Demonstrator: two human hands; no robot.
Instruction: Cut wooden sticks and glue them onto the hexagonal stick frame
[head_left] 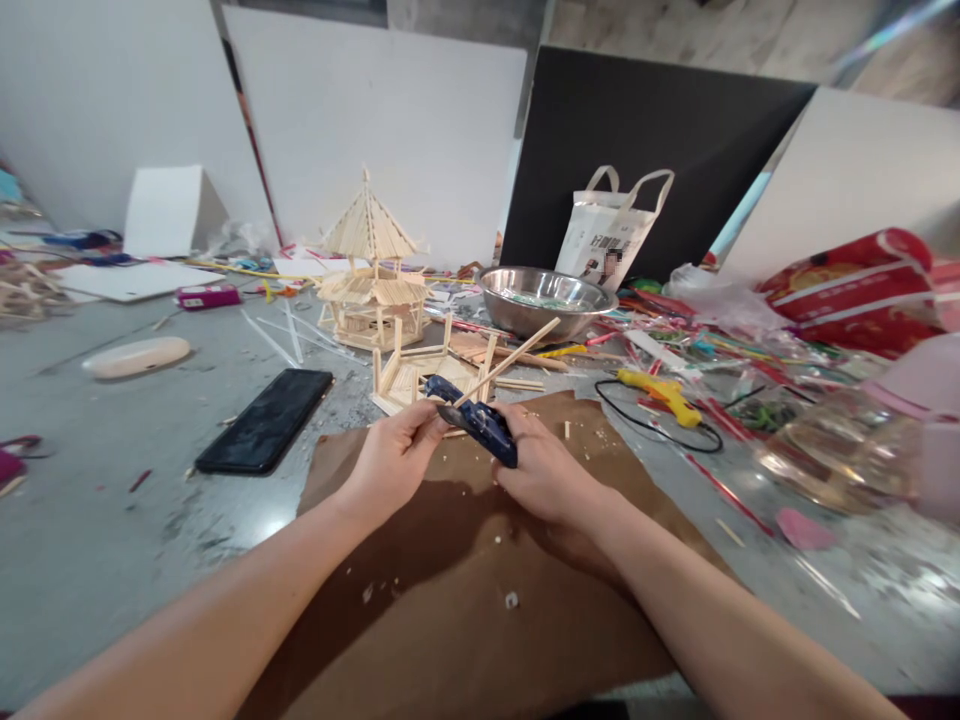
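My right hand (544,460) is closed around a dark blue cutter-like tool (491,432), its exact kind unclear. A thin wooden stick (517,358) slants up and right from the tool. My left hand (401,450) pinches at the tool's left side, where the stick's lower end is; the fingers partly hide what they grip. Just behind the hands stands a small open frame of wooden sticks (397,375), with a floor and short upright posts. A brown sheet (450,620) dotted with small offcuts lies under both hands.
Farther back stands a tiered stick pavilion (371,225) with a pointed roof. A metal bowl (551,320) and a white bag (600,235) are right of it. A black phone (266,420) lies left; a yellow glue gun (667,397) with its cord and a clear bottle (832,445) sit right.
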